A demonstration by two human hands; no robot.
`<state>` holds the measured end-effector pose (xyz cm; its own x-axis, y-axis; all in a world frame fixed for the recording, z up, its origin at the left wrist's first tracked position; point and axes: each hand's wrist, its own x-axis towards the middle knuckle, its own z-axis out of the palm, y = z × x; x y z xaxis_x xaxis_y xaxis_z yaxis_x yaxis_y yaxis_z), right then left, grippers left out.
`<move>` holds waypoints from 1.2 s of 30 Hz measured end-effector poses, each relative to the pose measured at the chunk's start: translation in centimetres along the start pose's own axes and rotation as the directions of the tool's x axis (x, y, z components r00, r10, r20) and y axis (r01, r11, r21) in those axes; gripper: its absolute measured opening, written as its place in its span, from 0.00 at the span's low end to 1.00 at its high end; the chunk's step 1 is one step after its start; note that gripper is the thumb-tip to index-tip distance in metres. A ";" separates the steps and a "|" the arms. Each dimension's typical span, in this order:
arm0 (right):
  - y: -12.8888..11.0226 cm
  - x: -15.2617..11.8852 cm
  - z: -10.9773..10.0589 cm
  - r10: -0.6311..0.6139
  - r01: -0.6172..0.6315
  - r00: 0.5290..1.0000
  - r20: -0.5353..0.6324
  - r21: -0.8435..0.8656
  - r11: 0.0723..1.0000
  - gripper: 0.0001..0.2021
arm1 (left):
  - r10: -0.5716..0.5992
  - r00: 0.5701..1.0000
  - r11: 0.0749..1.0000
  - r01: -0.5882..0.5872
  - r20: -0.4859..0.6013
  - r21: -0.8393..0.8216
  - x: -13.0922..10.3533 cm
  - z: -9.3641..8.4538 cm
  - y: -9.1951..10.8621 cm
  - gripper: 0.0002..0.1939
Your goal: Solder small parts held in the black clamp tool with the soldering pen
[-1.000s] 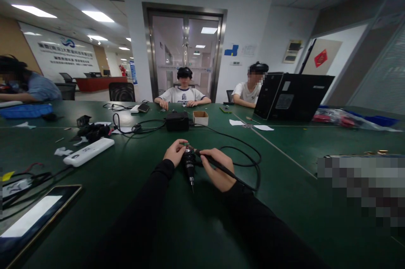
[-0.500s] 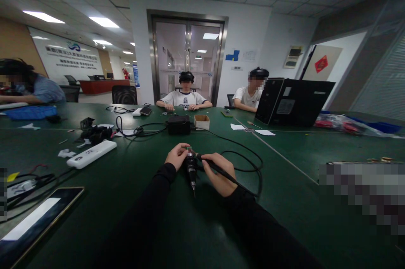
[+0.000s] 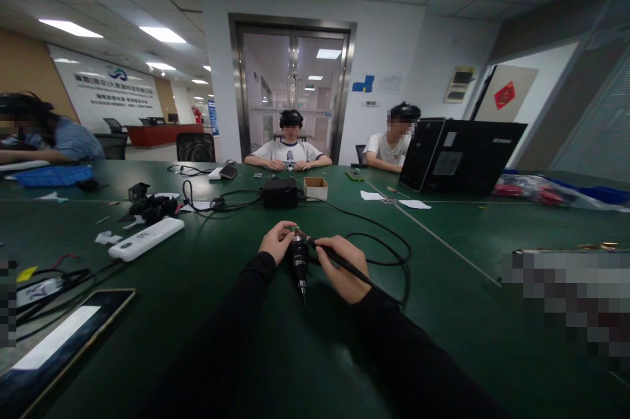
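My left hand (image 3: 276, 242) is closed, its fingertips pinching a small green circuit board (image 3: 296, 229) at the far end of a black tool. That tool (image 3: 300, 264) looks like a dark cylinder with a metal collar and a thin pointed tip facing me. In my right hand (image 3: 348, 269) is a black soldering iron (image 3: 355, 270), held like a pen. Its tip reaches left to the board, but whether they touch is too small to tell. A black cable (image 3: 406, 255) loops out to the right of the iron.
Beyond my hands stand a black power box (image 3: 279, 194) and a small open carton (image 3: 315, 188). On the left lie a white power bank (image 3: 146, 240), tangled cables and a phone (image 3: 63, 347). A black computer case (image 3: 462, 156) stands at right. Several people sit around the green table (image 3: 207, 314).
The camera view has shifted slightly. Both my hands keep nearly the same pose around the board and the iron. The person opposite has drawn their hands together.
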<state>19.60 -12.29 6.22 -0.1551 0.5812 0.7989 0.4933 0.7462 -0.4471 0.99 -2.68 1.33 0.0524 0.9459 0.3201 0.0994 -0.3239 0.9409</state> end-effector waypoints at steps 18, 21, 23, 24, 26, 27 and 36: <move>-0.3 0.0 -0.1 -0.005 0.005 1.000 -0.019 0.004 1.000 0.07 | 0.028 1.000 1.000 -0.028 -0.006 0.005 0.1 -0.1 -0.4 0.13; -0.2 0.0 0.0 -0.007 0.007 1.000 -0.021 0.003 1.000 0.07 | 0.026 1.000 1.000 -0.026 -0.012 0.003 0.1 0.0 -0.5 0.13; -0.2 0.0 0.0 -0.005 0.005 1.000 -0.023 -0.003 1.000 0.07 | 0.027 1.000 1.000 -0.027 -0.016 0.002 0.1 0.0 -0.6 0.13; -0.2 0.0 -0.1 -0.002 0.002 1.000 -0.024 -0.006 1.000 0.07 | 0.027 1.000 1.000 -0.027 -0.016 0.000 0.2 0.0 -0.6 0.13; -0.3 0.1 -0.1 0.005 -0.005 1.000 -0.024 -0.010 1.000 0.06 | 0.024 1.000 1.000 -0.024 -0.014 -0.007 0.2 0.0 -0.5 0.14; -0.3 0.1 -0.2 0.006 -0.006 1.000 -0.022 -0.009 1.000 0.06 | 0.019 1.000 1.000 -0.019 -0.014 -0.010 0.1 0.0 -0.5 0.14; -0.5 0.1 -0.1 -0.015 0.015 1.000 -0.012 -0.008 1.000 0.07 | 0.008 1.000 1.000 -0.008 -0.010 -0.027 0.0 0.0 -0.1 0.15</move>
<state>19.43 -12.62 6.55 -0.1525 0.5660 0.8102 0.4977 0.7522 -0.4318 0.93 -2.61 1.20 0.0429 0.9436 0.3284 0.0724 -0.3308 0.9409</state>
